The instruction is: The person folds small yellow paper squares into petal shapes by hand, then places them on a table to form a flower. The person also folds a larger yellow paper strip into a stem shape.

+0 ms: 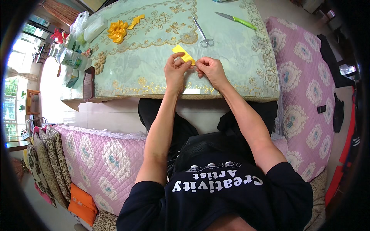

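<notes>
A creased strip of yellow paper or ribbon (182, 53) is held between my hands above the near part of the table. My left hand (177, 68) pinches it along its side, and my right hand (210, 69) grips its lower right end with thumb and fingertips. Just beyond my right hand lie metal scissors (204, 37), their tips pointing away. A knife with a green handle (241, 22) rests further off to the right. Towards the far left sit a folded golden-yellow flower shape (117, 31) and a separate folded yellow piece (136, 22).
The table (144, 63) wears a pale green patterned cover. Along its left side stand a plastic jar (70, 59), a clear bag (80, 24), a brown case (88, 83) and a cluster of tan nuts (100, 63). Quilted pink seats (300, 86) border the table.
</notes>
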`<state>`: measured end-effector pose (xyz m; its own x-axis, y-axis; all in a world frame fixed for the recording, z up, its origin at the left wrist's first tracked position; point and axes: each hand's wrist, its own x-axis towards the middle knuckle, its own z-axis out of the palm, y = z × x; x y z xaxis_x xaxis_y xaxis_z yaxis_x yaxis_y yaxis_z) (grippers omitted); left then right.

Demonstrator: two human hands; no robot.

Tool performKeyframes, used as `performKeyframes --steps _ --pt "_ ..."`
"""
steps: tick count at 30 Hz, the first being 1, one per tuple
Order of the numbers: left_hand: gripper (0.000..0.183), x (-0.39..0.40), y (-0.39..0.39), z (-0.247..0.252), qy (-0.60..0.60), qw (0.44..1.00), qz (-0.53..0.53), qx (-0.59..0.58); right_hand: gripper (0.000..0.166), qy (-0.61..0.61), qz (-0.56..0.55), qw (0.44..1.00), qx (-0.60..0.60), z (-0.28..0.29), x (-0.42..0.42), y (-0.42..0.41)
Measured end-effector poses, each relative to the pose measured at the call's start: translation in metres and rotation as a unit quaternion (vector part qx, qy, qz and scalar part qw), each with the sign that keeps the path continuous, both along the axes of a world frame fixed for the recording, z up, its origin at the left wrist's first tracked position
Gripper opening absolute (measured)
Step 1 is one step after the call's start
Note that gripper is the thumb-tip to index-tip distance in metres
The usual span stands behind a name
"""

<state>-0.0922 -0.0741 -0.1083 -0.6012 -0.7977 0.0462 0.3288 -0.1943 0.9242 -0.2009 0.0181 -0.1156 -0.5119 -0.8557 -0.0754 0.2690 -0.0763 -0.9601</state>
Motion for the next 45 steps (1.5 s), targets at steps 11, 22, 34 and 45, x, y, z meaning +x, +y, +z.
performKeyframes --steps 11,22,34,45 --pt "0.010 -0.001 -0.001 -0.007 -0.101 0.992 -0.046 -0.059 0.015 -0.018 -0.014 0.999 -0.032 0.002 0.002 0.002" --pt "0.012 0.003 -0.004 -0.003 -0.064 0.996 -0.055 0.003 0.013 0.020 0.002 1.000 -0.015 0.000 0.003 0.000" --pt "0.008 0.006 -0.008 -0.002 -0.062 0.995 -0.083 0.006 0.012 0.076 0.029 0.997 -0.010 0.000 0.003 0.001" --pt "0.010 0.000 -0.002 0.000 -0.061 0.997 -0.054 -0.017 0.012 0.011 0.002 0.999 -0.031 0.001 0.002 0.002"
